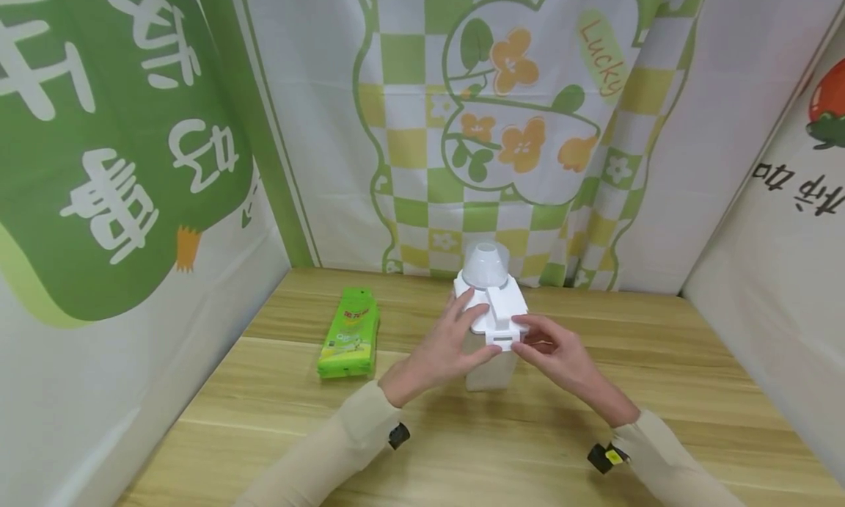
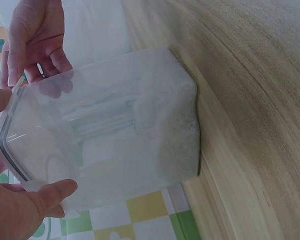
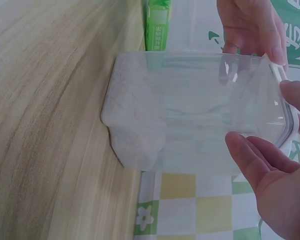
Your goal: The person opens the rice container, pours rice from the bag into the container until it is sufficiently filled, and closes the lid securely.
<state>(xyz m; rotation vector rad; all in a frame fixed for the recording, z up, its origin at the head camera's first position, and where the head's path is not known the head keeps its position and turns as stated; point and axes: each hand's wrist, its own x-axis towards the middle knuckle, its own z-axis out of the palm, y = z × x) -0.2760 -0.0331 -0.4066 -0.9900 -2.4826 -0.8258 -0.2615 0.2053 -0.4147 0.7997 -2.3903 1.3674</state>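
A tall clear plastic storage container (image 2: 110,130) stands upright on the table, with pale grain or powder in its bottom. Its white lid (image 1: 472,318) carries a translucent cone-shaped cup (image 1: 486,265), a raised white flap and a front latch (image 1: 503,341). With fingers spread over the lid's left side and thumb near the latch, my left hand (image 1: 445,345) holds the container's top. My right hand (image 1: 557,349) grips the lid's front right edge, thumb and fingers beside the latch. Through the clear wall in the right wrist view, the contents (image 3: 132,110) show at the base.
A bright green packet (image 1: 350,334) lies on the wooden table (image 1: 277,419), left of the container. Behind, a patterned cloth (image 1: 409,162) hangs close to the table's back edge. Printed cloth walls rise at left and right.
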